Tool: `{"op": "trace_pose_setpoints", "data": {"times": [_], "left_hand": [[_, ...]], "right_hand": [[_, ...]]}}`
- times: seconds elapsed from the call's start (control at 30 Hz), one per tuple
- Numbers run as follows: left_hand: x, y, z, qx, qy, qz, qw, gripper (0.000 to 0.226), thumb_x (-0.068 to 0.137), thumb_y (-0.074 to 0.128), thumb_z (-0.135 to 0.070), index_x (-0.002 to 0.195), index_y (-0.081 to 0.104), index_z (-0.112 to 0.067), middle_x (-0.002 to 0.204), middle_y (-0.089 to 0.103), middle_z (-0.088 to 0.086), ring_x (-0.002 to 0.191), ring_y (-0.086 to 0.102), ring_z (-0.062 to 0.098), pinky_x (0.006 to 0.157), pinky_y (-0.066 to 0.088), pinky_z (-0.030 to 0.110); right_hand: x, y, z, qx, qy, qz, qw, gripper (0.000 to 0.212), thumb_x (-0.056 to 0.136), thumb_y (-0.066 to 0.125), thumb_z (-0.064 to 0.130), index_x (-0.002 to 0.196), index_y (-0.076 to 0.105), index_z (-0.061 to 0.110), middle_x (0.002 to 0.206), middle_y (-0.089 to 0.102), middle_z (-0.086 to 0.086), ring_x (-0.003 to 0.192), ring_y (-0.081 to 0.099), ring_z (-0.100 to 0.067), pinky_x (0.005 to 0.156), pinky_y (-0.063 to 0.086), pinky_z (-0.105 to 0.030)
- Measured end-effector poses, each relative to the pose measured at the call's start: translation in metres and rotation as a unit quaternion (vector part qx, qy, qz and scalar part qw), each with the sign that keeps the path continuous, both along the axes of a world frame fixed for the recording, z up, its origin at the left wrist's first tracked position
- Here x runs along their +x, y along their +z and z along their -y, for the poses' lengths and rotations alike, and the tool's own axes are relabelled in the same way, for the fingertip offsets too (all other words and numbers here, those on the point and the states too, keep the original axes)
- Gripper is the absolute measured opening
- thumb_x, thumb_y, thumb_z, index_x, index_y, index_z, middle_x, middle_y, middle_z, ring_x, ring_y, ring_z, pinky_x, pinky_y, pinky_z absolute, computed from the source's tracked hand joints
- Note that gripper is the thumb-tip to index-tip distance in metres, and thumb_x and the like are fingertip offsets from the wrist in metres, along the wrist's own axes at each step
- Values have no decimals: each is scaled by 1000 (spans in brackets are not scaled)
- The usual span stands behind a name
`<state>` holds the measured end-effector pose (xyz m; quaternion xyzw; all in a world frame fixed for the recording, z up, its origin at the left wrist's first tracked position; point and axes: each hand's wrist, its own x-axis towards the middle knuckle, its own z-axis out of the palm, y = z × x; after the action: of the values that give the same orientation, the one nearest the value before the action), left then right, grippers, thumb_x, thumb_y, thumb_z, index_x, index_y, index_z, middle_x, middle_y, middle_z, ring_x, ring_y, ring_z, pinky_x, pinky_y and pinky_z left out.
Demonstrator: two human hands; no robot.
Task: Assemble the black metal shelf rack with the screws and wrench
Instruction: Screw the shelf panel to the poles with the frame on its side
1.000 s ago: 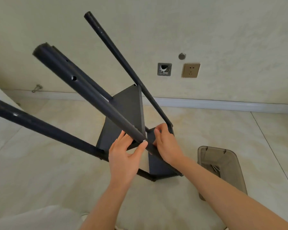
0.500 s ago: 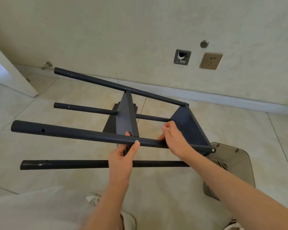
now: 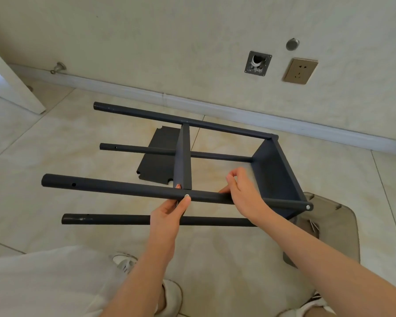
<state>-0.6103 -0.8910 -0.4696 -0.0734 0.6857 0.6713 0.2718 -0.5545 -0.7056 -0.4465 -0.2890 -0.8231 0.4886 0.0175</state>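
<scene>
Head view: the black rack (image 3: 275, 175) lies on its side over the tiled floor (image 3: 55, 138). Its four poles run left to right, with their open ends to the left.
Rack position: mid-frame, between the person's legs and the baseboard of the wall. I cannot tell whether its lower poles touch the floor.
Shelves: a middle shelf (image 3: 183, 156) stands edge-on across the poles, and an end shelf (image 3: 281, 188) closes the right end.
Upper near pole (image 3: 114, 188): the closest of the raised poles. It has a hole near its left end and a pale screw (image 3: 187, 196) where the middle shelf meets it.
Left hand (image 3: 167, 216): its fingers are grasping the upper near pole at the middle shelf joint. The thumb lies on the front just below the screw, and one fingertip shows behind the pole.
Right hand (image 3: 245, 193): its fingers are curled over the same pole between the two shelves, with the thumb against the pole's front.
Loose shelf panel (image 3: 158, 156): flat on the floor below the rack, partly hidden by the middle shelf.
Bin (image 3: 334, 236): translucent and brownish, on the floor at the right, under the rack's right end.
Wall: a socket (image 3: 300, 70) sits beside an open wall box (image 3: 258, 63).
Lower edge: pale trousers and a white shoe (image 3: 124, 263).
</scene>
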Motion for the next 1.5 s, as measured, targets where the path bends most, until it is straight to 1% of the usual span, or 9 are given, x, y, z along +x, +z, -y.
{"op": "trace_pose_setpoints", "data": {"times": [0.17,0.43,0.63,0.9,1.07,1.23,1.37,1.43,1.5], "left_hand": [[2,-12,-2,-16,-21,21,999,12,86,72,-40,97,69,-40,95,74,-22,97,58,-3,97,33,29],[9,-31,0,-39,-32,55,997,19,86,73,-40,104,70,-34,104,72,-16,98,56,-2,98,31,31],[14,-42,3,-35,-28,79,996,18,87,73,-39,103,73,-30,96,76,-17,109,58,5,103,35,32],[14,-48,3,-50,-27,97,994,21,86,74,-32,104,74,-21,95,77,-9,111,63,13,113,38,38],[12,-45,-1,-49,-5,102,994,14,85,76,-25,98,76,-18,90,78,-6,108,65,15,112,40,39],[10,-41,-2,-101,-2,94,990,5,84,79,-24,82,75,-24,80,77,-9,100,66,13,99,45,32],[11,-39,-3,-250,-40,-6,967,19,82,80,-33,66,72,-28,52,64,-15,67,60,8,65,45,23],[8,-33,-5,-333,-64,-84,937,25,79,81,-42,61,69,-29,52,63,-11,61,60,7,60,48,24],[3,-26,-7,-460,-105,-168,866,34,76,77,-57,63,63,-29,55,60,-10,56,57,6,49,41,23]], "right_hand": [[7,-6,-6,-24,-4,13,1000,13,107,29,30,111,40,23,89,71,2,83,63,-4,70,40,-10],[20,-19,-9,-49,2,33,998,13,107,29,32,110,39,24,96,74,-1,91,63,-4,82,40,-21],[21,-28,-7,-55,10,46,997,9,107,31,33,101,37,31,93,74,2,87,63,0,67,36,-6],[22,-40,-6,-75,0,48,996,11,106,33,32,97,38,32,91,74,1,92,64,-3,81,42,-22],[20,-43,-9,-73,3,52,996,11,106,33,33,96,38,32,91,74,1,91,64,-3,77,42,-20],[20,-45,-11,-73,10,61,995,11,107,32,32,98,38,29,94,73,0,90,62,-2,70,41,-11],[24,-50,-9,-72,17,68,995,13,107,32,33,96,38,28,94,73,0,90,61,-1,67,39,-10],[23,-51,-10,-70,15,65,995,14,107,32,33,95,38,29,93,72,1,87,61,2,65,38,-10],[22,-52,-12,-66,13,66,996,14,107,32,34,94,38,30,92,72,2,85,60,3,63,37,-10]]}}
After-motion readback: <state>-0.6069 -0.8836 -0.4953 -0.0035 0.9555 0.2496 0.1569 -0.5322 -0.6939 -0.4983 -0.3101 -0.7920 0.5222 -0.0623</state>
